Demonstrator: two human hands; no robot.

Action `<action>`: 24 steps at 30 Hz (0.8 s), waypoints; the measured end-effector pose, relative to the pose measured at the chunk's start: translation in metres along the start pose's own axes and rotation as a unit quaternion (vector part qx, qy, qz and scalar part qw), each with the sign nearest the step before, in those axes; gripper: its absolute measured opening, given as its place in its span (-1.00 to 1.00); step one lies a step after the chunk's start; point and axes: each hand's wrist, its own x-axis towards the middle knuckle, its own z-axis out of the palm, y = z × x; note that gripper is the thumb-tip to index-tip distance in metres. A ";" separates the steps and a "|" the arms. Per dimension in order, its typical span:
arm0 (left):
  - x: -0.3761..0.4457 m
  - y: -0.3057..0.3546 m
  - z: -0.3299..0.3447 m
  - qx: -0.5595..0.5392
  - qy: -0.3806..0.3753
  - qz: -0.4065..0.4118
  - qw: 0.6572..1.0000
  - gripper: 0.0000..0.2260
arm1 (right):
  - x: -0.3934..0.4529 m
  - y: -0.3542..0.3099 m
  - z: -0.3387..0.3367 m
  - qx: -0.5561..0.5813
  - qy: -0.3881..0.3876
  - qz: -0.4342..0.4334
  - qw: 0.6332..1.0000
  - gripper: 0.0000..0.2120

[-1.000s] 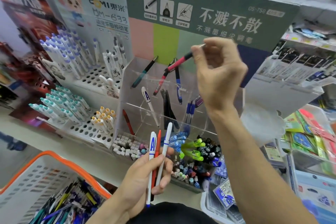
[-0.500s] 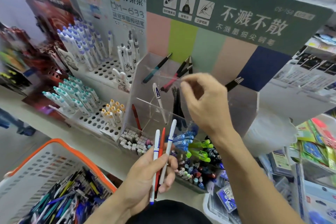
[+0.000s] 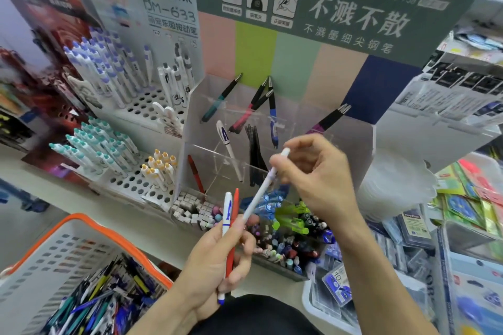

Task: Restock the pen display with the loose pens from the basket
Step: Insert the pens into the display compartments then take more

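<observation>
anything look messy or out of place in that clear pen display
Yes. In the clear acrylic pen display the few pens lean at mixed angles rather than standing in rows: a teal-and-black pen tilts right, a white pen with a blue letter tilts left, and a purple-and-black pen slants alone on the right. Most compartments look nearly bare.

My left hand (image 3: 217, 255) sits at six o'clock of the view holding two pens (image 3: 230, 228), with my right hand (image 3: 313, 171) at its one o'clock pinching the upper end of a third pen (image 3: 261, 193) that slants between the two hands. The basket (image 3: 81, 228) of loose pens (image 3: 109, 304) lies at eight o'clock of my left hand. Behind both hands, toward twelve o'clock, stands the pen display (image 3: 362, 141); a perforated rack (image 3: 141, 109) of upright pens stands at its nine o'clock, and trays of small items (image 3: 288, 234) lie before it.
</observation>
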 end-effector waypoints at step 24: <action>-0.020 0.006 -0.004 -0.024 0.022 0.046 0.998 -0.76 | 0.028 -0.009 0.065 -0.241 -0.179 -0.129 0.945 -0.85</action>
